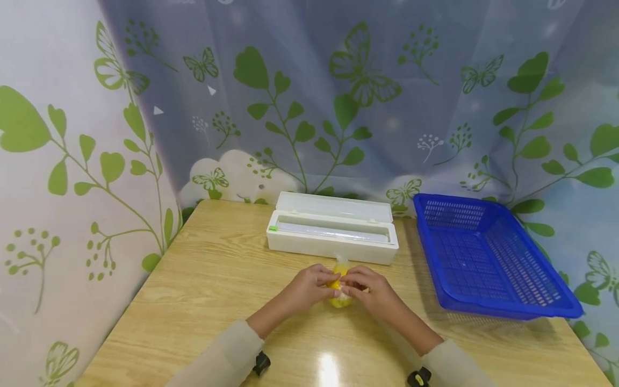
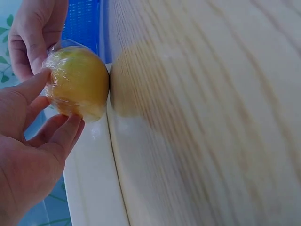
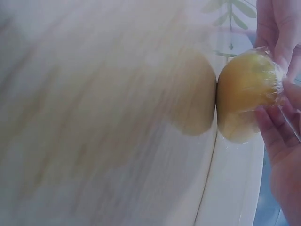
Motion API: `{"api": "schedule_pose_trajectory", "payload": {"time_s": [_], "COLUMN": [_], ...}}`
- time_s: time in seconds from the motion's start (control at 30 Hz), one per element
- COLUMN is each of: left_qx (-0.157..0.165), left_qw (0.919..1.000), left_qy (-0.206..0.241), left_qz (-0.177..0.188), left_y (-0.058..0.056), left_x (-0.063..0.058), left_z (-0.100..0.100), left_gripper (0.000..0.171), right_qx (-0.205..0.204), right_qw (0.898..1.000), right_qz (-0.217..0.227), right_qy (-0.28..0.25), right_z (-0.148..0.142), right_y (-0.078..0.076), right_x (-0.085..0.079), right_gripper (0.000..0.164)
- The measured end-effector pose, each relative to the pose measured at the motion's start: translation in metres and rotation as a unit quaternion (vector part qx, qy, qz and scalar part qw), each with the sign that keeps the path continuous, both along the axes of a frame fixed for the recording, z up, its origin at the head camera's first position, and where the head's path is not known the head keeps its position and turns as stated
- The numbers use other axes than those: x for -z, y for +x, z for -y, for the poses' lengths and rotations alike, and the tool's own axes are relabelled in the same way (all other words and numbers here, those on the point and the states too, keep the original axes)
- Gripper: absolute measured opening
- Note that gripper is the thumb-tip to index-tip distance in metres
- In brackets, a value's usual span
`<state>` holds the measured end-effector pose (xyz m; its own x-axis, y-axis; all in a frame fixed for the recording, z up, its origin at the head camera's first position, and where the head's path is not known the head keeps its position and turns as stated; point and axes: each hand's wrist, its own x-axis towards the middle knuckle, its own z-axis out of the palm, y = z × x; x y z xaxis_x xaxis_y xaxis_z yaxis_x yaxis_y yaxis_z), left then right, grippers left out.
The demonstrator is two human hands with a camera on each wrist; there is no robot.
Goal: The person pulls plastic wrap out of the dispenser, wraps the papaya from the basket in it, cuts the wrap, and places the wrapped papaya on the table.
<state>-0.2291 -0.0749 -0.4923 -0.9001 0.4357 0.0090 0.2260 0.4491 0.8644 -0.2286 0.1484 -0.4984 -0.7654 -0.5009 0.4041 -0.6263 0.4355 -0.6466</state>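
A round yellow fruit (image 1: 341,299), loosely covered in clear cling film, sits on the wooden table between the two hands. Its skin shows yellow with a greenish patch in the left wrist view, the film (image 2: 60,70) creased over the side facing the hands. From the left, my left hand (image 1: 310,286) holds the fruit, thumb and fingertips bent against its wrapped sides. My right hand (image 1: 371,289) pinches the gathered film at the top from the other side. In the right wrist view the wrapped fruit (image 3: 244,89) touches the table, and fingertips of both hands meet at its wrapped top.
Just behind the hands stands a long white cling film dispenser box (image 1: 329,250), lid raised, with a roll of film (image 1: 333,232) inside and a green tab at its left end. A blue plastic basket (image 1: 508,309) stands at the right. Printed curtains (image 1: 309,107) border the table's back and left.
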Motion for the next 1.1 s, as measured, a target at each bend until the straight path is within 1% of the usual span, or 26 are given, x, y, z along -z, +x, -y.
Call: {"api": "schedule_pose_trajectory", "payload": {"time_s": [0.07, 0.13, 0.23, 0.3, 0.37, 0.47, 0.6, 0.7, 0.8, 0.87, 0.93, 1.0, 1.1], "left_qx": [0.000, 0.001, 0.001, 0.000, 0.000, 0.005, 0.013, 0.017, 0.018, 0.019, 0.020, 0.022, 0.024], "left_qw": [1.0000, 1.0000, 1.0000, 1.0000, 1.0000, 0.9999, 0.9997, 0.9996, 0.9995, 0.9994, 0.9994, 0.9995, 0.9995], "left_qy": [0.002, 0.002, 0.001, -0.002, -0.001, 0.004, 0.015, 0.016, 0.016, 0.017, 0.017, 0.017, 0.007], "left_qz": [0.000, -0.001, -0.004, -0.006, -0.009, -0.009, -0.011, -0.018, -0.022, -0.023, -0.021, -0.018, -0.021], "left_y": [0.000, -0.001, -0.002, -0.003, -0.003, -0.003, -0.002, -0.002, -0.002, -0.002, -0.002, -0.002, -0.003], "left_x": [-0.001, -0.001, -0.001, -0.001, -0.002, -0.002, -0.001, 0.001, 0.002, 0.002, 0.001, 0.001, 0.001], "left_z": [0.000, 0.000, 0.001, 0.001, 0.002, 0.002, 0.001, 0.000, 0.001, 0.001, 0.002, 0.003, 0.003], "left_gripper": [0.047, 0.046, 0.048, 0.048, 0.048, 0.048, 0.047, 0.046, 0.045, 0.044, 0.044, 0.044, 0.047], "right_qx": [-0.003, -0.015, -0.036, -0.043, -0.041, -0.025, 0.005, 0.014, -0.001, -0.016, -0.030, -0.030, -0.015], "right_qw": [1.000, 0.999, 0.995, 0.995, 0.996, 0.999, 1.000, 0.999, 0.999, 0.999, 0.999, 0.999, 1.000], "right_qz": [-0.012, -0.043, -0.086, -0.091, -0.082, -0.043, 0.013, 0.027, 0.031, 0.021, 0.002, -0.020, -0.022], "right_qy": [0.001, -0.005, -0.021, -0.027, -0.022, 0.001, 0.020, 0.020, 0.020, 0.019, 0.011, 0.003, 0.002], "right_z": [0.000, -0.001, -0.001, 0.000, 0.000, -0.001, -0.006, -0.010, -0.011, -0.011, -0.010, -0.007, -0.004], "right_y": [-0.001, -0.002, -0.005, -0.006, -0.006, -0.004, -0.003, -0.006, -0.010, -0.012, -0.014, -0.015, -0.014], "right_x": [0.000, 0.002, 0.005, 0.005, 0.004, 0.001, -0.004, -0.004, -0.003, -0.001, 0.002, 0.004, 0.003], "right_gripper": [0.022, 0.023, 0.017, 0.016, 0.014, 0.015, 0.023, 0.028, 0.027, 0.023, 0.017, 0.012, 0.010]}}
